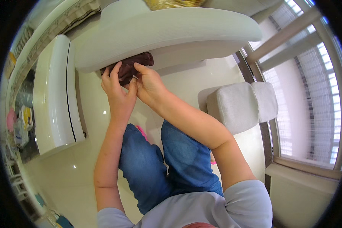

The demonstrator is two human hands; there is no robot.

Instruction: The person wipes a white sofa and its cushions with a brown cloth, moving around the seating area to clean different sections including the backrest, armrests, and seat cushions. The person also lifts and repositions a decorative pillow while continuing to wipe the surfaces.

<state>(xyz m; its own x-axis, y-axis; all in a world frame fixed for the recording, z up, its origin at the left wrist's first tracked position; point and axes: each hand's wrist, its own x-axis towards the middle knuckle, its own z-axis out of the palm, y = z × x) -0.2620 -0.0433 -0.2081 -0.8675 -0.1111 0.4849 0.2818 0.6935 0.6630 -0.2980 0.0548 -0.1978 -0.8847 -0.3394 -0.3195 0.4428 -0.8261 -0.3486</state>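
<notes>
Both hands meet at a dark brown, soft crumpled item point(127, 69), perhaps leather or cloth, beside the lower side of a light grey upholstered sofa arm point(171, 31). My left hand point(115, 85) lies over its near left part, fingers spread across it, with the thumb close to the right fingertips. From the right, my right hand point(149, 84) grips its near edge, thumb on top. A small whitish tip shows between the two hands; what it is cannot be told. The underside of the brown item is hidden.
A glossy white cabinet point(55, 94) with a dark top bearing small items stands at left. Light grey upholstered stools point(236, 105) are at right, near a sliding glass door with sheer curtains point(295, 108). Glossy cream tiles point(91, 162) form the floor. A gold cushion point(173, 4) lies beyond the sofa arm.
</notes>
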